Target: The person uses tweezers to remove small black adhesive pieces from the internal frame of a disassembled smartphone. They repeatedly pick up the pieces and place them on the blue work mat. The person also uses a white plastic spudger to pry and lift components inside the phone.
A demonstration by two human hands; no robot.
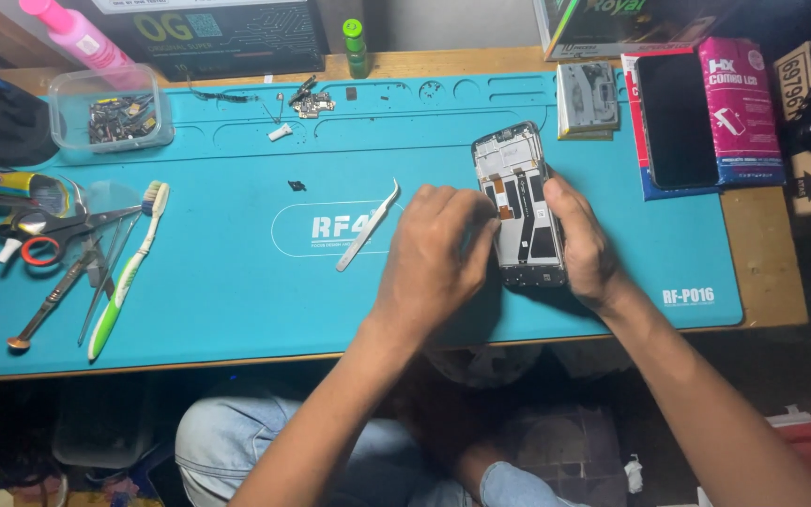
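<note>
Everything here sits on or around one blue work mat, which covers most of a wooden table. At the mat's far left corner stands one clear plastic tub of small dark parts, with one pink bottle just behind it. Below the tub, along the mat's left edge, lie one pair of scissors with a red handle ring, a few thin metal tools that I cannot count apart, and one green and white toothbrush. Near the mat's top edge lies one small circuit board, and one green bottle stands just behind that edge. One pair of tweezers lies loose near the mat's middle, just left of the hands. The left hand is curled, fingertips pressing on the left side of one opened phone; whether it pinches anything I cannot tell. The phone lies flat on the mat's right half, back cover off, insides showing. The right hand grips the phone's right edge, fingers closed against it. Past the mat's right edge lies one dark phone screen on one pink packet.
</note>
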